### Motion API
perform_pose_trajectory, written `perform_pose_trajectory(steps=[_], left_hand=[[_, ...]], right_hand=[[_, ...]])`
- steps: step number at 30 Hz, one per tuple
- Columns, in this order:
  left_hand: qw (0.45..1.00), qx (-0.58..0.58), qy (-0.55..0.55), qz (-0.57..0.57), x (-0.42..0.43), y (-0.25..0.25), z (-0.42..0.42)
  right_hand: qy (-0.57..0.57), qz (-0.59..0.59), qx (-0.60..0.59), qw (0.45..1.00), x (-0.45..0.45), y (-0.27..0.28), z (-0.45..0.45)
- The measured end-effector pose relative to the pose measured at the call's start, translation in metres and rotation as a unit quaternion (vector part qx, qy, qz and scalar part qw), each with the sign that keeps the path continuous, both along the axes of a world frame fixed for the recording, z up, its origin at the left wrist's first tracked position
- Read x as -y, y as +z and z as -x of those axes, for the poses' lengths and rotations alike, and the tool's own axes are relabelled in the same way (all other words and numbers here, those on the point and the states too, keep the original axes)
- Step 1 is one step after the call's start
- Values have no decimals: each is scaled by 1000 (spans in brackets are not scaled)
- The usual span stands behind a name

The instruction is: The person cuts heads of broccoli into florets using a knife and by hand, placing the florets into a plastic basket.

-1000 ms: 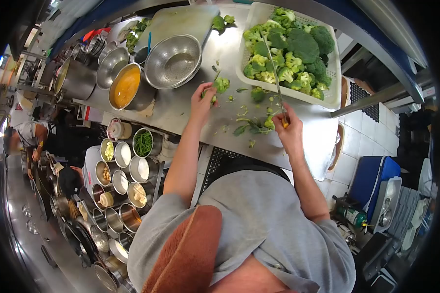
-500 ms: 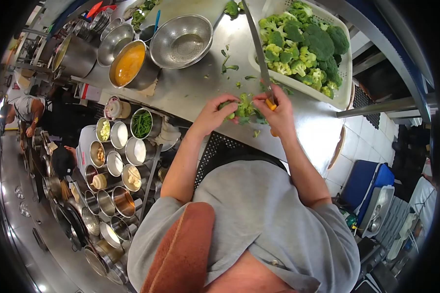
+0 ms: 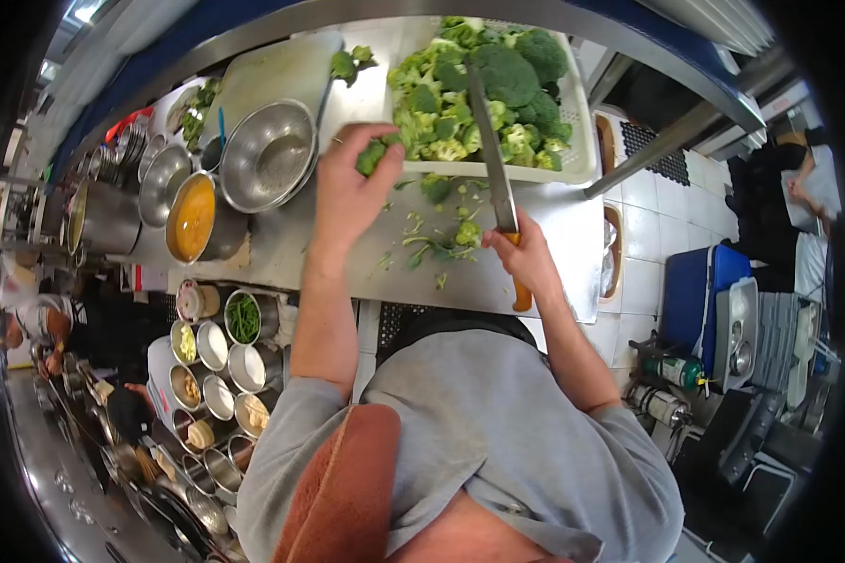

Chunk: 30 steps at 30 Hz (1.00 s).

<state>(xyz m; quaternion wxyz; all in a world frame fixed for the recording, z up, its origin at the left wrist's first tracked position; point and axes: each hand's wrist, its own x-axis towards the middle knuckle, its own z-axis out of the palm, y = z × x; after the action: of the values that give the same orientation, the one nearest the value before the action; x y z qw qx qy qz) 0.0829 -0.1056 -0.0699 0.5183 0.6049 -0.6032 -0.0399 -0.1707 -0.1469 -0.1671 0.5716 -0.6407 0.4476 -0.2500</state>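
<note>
Pinched in the fingers of my left hand [image 3: 355,178] is a green broccoli floret [image 3: 374,156], held above the steel table [image 3: 282,263] near the colander. My right hand [image 3: 528,255] is wrapped around the yellow handle of a long knife [image 3: 494,155]. Its blade points away from me, over the near edge of a white crate [image 3: 580,174] piled with broccoli [image 3: 512,75]. Between my hands, cut broccoli pieces and trimmings [image 3: 432,246] lie scattered on the steel.
A steel colander [image 3: 270,155] and a pot of orange liquid [image 3: 194,218] stand at the left. Behind them lies a cutting board [image 3: 277,80] with small florets [image 3: 350,64] beside it. Pots of ingredients [image 3: 218,347] fill the lower left. A metal post [image 3: 671,145] rises at the right.
My left hand has moved left and away from the knife with a floret in its fingers. My right hand still holds the knife. The view has shifted, with the crate now further left.
</note>
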Motion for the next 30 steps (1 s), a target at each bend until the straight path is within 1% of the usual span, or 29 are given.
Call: perform_pose_trajectory(steps=[1,2,4,6,8,10,11,12,13,14,16,18,19,20,21,22,23,24,26,27,29,30], left_hand=[[1000,0,-9,2,6,20,8],[1000,0,-23,16,8,38,17],[999,2,-43,28,21,57,34],[988,97,-106,59,49,61,60],[980,98,-172,-34,89,39,82],[954,157,-201,-158,128,10,97],[955,158,-197,-158,140,-10,100],[956,190,-183,-131,148,-31,102],[955,222,-168,-103,147,-31,103],[955,209,-181,-110,142,-34,101],[978,141,-151,-38,104,-4,90],[994,36,-106,16,64,9,56],[999,-9,-27,27,42,-3,31],[996,-52,55,40,21,-27,5],[983,-151,106,5,2,-54,-20],[956,-248,156,-28,-14,-85,-38],[963,-178,191,-73,-22,-117,-42],[962,-108,222,-120,-25,-145,-39],[982,-74,121,-122,-15,-181,-5],[977,-116,98,-147,-2,-182,17],[982,72,152,-91,25,-169,46],[980,67,164,-91,33,-173,45]], right_hand=[[-9,2,0,1000,-1,2,7],[12,-12,-5,1000,-2,3,13],[48,-40,-31,998,-4,7,20],[58,-42,-44,996,-7,4,23],[74,-40,-59,995,-10,1,23],[111,-18,-90,990,-11,-1,21],[114,-16,-88,989,-11,-5,20],[124,7,-88,988,-12,-10,18],[135,30,-88,987,-11,-12,17],[137,31,-86,986,-8,-13,17],[148,-18,-60,987,-9,-19,18],[142,-31,-55,988,-8,-12,19],[140,-36,-54,988,-9,-1,18],[128,-82,-26,988,-10,17,17],[137,-83,-23,987,-9,14,15],[127,-93,-9,987,-6,8,16],[116,-102,4,988,-3,4,16],[115,-104,-14,988,0,15,14],[131,-94,-39,986,7,13,10],[142,-82,-63,984,11,12,8],[145,-72,-65,985,13,10,3],[129,-58,-61,988,13,14,-1]])
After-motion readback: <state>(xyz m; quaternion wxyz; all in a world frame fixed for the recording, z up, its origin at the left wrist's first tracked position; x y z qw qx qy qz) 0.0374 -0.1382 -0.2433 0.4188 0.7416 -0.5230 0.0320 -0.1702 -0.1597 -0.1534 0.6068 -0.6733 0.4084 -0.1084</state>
